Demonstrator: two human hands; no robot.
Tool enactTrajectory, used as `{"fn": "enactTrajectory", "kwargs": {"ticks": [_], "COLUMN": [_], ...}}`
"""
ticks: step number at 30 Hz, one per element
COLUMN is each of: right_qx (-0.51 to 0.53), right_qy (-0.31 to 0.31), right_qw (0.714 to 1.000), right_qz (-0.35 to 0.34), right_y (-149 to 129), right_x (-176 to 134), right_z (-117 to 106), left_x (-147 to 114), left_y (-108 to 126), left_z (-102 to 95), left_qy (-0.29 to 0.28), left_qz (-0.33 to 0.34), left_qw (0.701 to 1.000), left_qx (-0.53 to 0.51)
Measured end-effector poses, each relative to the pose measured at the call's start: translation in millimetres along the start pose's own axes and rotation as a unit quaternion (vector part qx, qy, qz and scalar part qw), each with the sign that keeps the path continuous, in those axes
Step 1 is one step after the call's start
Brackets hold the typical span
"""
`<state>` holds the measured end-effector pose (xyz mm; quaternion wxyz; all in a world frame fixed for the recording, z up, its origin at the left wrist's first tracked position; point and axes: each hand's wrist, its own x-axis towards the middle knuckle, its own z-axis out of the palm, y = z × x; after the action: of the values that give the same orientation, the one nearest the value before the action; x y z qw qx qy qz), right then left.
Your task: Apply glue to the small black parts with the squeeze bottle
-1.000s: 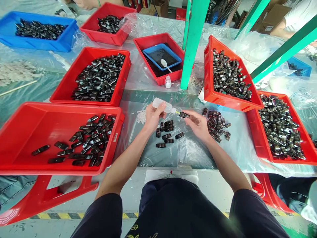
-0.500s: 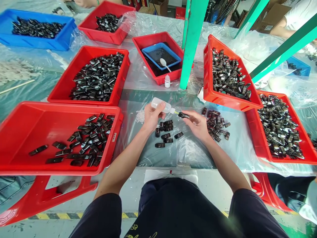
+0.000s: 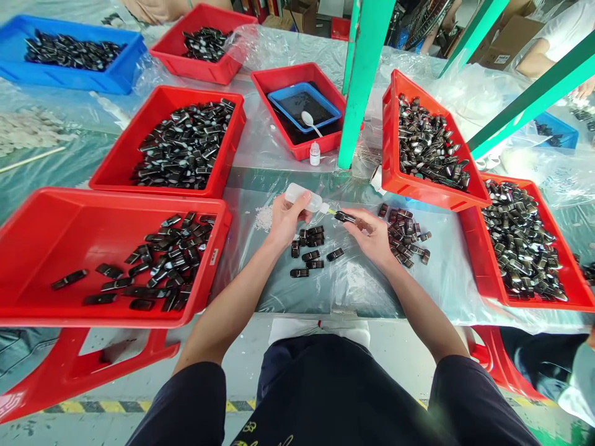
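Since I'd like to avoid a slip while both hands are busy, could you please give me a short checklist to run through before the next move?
1. Bottle secure: ok; the left hand grips the white squeeze bottle.
2. Part secure: ok; the right hand holds a dark part in its fingers.
3. Nozzle aimed: ok; the yellowish tip points at the held part.
4. Liquid flowing: cannot tell; too small to see.
5. Loose parts out of the way: ok; the nearer cluster lies on the plastic sheet, between the forearms.
6. Small bottle upright: ok; it stands near the green post.
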<state>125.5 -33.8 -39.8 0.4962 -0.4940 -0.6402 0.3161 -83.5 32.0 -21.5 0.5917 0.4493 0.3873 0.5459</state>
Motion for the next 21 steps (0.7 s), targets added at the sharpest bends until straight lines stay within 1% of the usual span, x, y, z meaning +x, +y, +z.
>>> {"fn": "enactTrajectory", "kwargs": {"ticks": [5, 7, 9, 11, 13, 16, 18, 21], "right_qx": [0.002, 0.007, 0.005, -0.014, -0.050, -0.116, -0.161, -0.230], "right_qy": [0.033, 0.046, 0.039, -0.006, -0.088, -0.205, -0.249, -0.277], "right_qw": [0.999, 0.999, 0.999, 1.000, 0.995, 0.968, 0.946, 0.919], "right_qz": [0.025, 0.027, 0.024, 0.015, -0.012, -0.086, -0.133, -0.164], "right_y": [2, 4, 5, 3, 0, -6, -9, -10], "right_x": [2, 2, 1, -2, -7, -16, -20, -22], "right_z": [0, 0, 0, 2, 9, 23, 33, 43], "left_x": [2, 5, 8, 12, 14, 16, 16, 14], "left_y": [0, 0, 0, 1, 2, 4, 4, 2], "left_z": [-2.8, -4.9, -6.1, -6.5, -6.6, -7.2, -7.4, -6.7], "left_qy": [-0.004, 0.011, 0.034, 0.056, 0.075, 0.085, 0.080, 0.075], "left_qz": [-0.010, -0.011, -0.013, -0.022, -0.035, -0.054, -0.058, -0.056], "left_qw": [1.000, 0.999, 0.996, 0.994, 0.991, 0.988, 0.988, 0.988], "left_qx": [-0.027, -0.050, -0.076, -0.096, -0.107, -0.114, -0.117, -0.119]}}
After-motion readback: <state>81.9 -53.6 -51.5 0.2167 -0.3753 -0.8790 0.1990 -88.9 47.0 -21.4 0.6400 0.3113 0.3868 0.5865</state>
